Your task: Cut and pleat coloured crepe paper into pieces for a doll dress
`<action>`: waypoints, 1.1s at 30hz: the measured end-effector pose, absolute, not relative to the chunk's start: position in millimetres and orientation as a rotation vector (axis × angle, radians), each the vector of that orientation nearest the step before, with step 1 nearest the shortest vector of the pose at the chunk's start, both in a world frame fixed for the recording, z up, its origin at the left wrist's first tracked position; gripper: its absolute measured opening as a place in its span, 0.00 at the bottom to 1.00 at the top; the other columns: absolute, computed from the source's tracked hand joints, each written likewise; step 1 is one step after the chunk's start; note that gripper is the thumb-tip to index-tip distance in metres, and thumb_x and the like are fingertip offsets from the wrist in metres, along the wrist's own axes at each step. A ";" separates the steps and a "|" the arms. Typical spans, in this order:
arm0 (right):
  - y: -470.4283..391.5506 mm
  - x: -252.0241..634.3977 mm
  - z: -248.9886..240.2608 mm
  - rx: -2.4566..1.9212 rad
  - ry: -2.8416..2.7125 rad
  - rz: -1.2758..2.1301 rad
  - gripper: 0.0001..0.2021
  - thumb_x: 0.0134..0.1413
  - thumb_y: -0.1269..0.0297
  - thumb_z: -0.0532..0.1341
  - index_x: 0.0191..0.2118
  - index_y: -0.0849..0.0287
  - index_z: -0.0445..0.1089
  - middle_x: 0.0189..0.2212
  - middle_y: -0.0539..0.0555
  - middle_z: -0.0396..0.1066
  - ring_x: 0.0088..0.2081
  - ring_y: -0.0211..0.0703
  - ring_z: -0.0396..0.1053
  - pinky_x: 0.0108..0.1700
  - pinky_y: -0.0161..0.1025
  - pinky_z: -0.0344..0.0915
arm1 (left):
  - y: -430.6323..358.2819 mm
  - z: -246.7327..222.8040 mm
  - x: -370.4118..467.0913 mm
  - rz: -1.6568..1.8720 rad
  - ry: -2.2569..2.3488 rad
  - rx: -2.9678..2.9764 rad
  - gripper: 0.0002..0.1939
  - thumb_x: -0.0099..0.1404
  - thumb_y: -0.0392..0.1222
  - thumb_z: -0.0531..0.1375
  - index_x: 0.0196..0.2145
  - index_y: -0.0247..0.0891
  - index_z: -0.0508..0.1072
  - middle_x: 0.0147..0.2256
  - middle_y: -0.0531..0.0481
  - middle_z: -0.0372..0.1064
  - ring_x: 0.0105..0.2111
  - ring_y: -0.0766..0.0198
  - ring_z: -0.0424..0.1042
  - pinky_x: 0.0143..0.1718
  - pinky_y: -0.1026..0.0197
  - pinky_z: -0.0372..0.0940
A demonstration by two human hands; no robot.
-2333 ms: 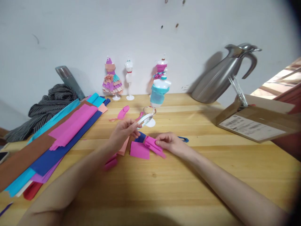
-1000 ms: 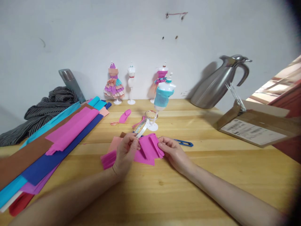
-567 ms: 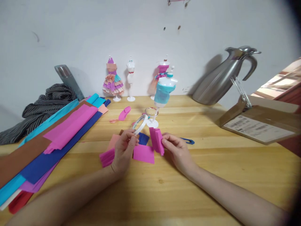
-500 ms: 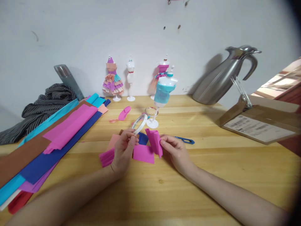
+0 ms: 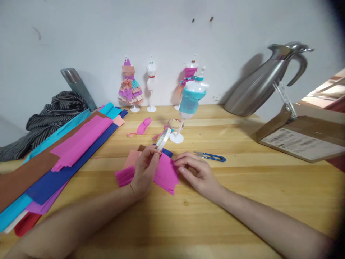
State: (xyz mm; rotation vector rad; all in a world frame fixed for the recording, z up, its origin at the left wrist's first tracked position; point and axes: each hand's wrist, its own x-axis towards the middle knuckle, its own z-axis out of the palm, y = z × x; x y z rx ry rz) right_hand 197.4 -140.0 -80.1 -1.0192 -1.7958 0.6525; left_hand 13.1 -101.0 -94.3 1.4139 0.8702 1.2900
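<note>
Pinched between thumb and fingers of my left hand (image 5: 145,172) is a white roll of tape (image 5: 164,139), standing on edge. My right hand (image 5: 198,173) has its fingers curved and apart, with nothing in them. Its fingertips are beside the magenta crepe paper (image 5: 165,175), which lies on the table between both hands. Peach paper (image 5: 131,158) and a navy blue piece (image 5: 167,153) show partly under and behind it. Blue thread snips (image 5: 212,156) lie just beyond my right hand. A small dress-form mannequin (image 5: 193,102), wrapped in turquoise paper, stands behind the tape.
Crepe paper strips (image 5: 81,142) in several colours are stacked on the left, beside a striped cloth (image 5: 54,115) and a grey flask (image 5: 78,88). Further mannequins, one in a ruffled dress (image 5: 130,88), line the wall. A steel jug (image 5: 264,81) and cardboard box (image 5: 304,138) stand right.
My right hand has let go of the folded magenta paper, which now lies down on the other piece. My left hand keeps its hold on the tape. The view has shifted slightly.
</note>
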 end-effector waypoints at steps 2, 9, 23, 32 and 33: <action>-138.7 196.4 -78.5 -0.999 -1.909 0.516 0.07 0.59 0.66 0.57 0.40 0.55 0.72 0.41 0.59 0.73 0.43 0.49 0.71 0.45 0.46 0.66 | -99.8 -95.1 13.4 1.280 0.849 1.406 0.09 0.65 0.46 0.56 0.32 0.39 0.68 0.36 0.50 0.66 0.40 0.62 0.67 0.47 0.59 0.62; -130.6 176.5 -93.0 -1.266 -1.804 0.638 0.17 0.48 0.66 0.64 0.45 0.55 0.65 0.45 0.60 0.71 0.46 0.53 0.68 0.47 0.51 0.64 | -98.3 -99.6 12.0 1.276 0.845 1.379 0.10 0.65 0.48 0.56 0.32 0.39 0.68 0.36 0.50 0.69 0.39 0.64 0.69 0.46 0.60 0.64; -119.4 222.5 -77.6 -1.072 -0.774 1.645 0.13 0.34 0.66 0.72 0.31 0.60 0.73 0.26 0.53 0.75 0.26 0.41 0.70 0.33 0.39 0.66 | -95.5 -90.4 14.1 1.320 0.822 1.301 0.13 0.63 0.50 0.58 0.31 0.37 0.68 0.36 0.49 0.65 0.35 0.66 0.70 0.35 0.61 0.73; -128.3 214.4 -69.1 -0.874 -0.794 1.708 0.17 0.32 0.68 0.73 0.35 0.60 0.75 0.24 0.49 0.73 0.24 0.35 0.69 0.28 0.32 0.64 | -97.6 -91.2 12.6 1.192 0.846 1.444 0.10 0.65 0.47 0.56 0.32 0.37 0.67 0.34 0.51 0.65 0.29 0.70 0.67 0.33 0.65 0.67; -129.8 214.6 -68.9 -0.866 -0.798 1.711 0.16 0.32 0.67 0.74 0.34 0.60 0.75 0.24 0.49 0.73 0.24 0.35 0.69 0.28 0.32 0.64 | -100.2 -89.7 12.5 1.157 0.850 1.470 0.10 0.66 0.46 0.55 0.32 0.37 0.67 0.32 0.52 0.65 0.28 0.70 0.66 0.32 0.65 0.66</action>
